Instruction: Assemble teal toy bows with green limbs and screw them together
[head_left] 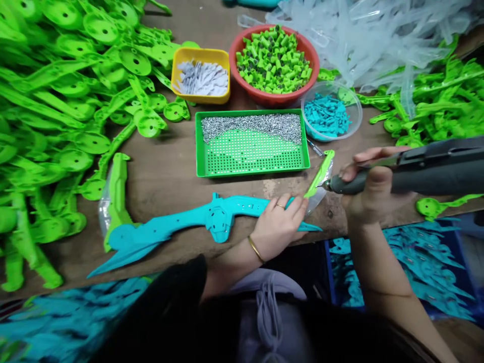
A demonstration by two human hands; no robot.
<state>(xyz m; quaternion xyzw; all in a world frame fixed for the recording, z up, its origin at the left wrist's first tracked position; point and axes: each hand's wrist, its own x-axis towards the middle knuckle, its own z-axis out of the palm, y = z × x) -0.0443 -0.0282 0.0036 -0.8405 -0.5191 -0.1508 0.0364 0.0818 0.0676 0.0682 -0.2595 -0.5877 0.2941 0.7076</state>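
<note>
A long blue bow-shaped plastic toy part (181, 218) lies on the bench in front of me. My left hand (278, 222) grips its right end, fingers pressed together over it. From that end a green plastic arm with a clear piece (319, 176) slants up and away. In my right hand (368, 186) is a dark electric screwdriver (427, 171), held level with the fingers wrapped round its front. Its bit points left, right beside the green arm; whether they touch I cannot tell. At the toy's left end another green arm (119, 199) stands out, with a clear piece along it.
A green tray (252, 171) of screws sits ahead, beside a clear tub (357, 118) of small blue parts. Behind are a yellow box (200, 96) and a red bowl (249, 93). Green parts (75, 106) heap at left; clear parts (363, 40) pile at back right.
</note>
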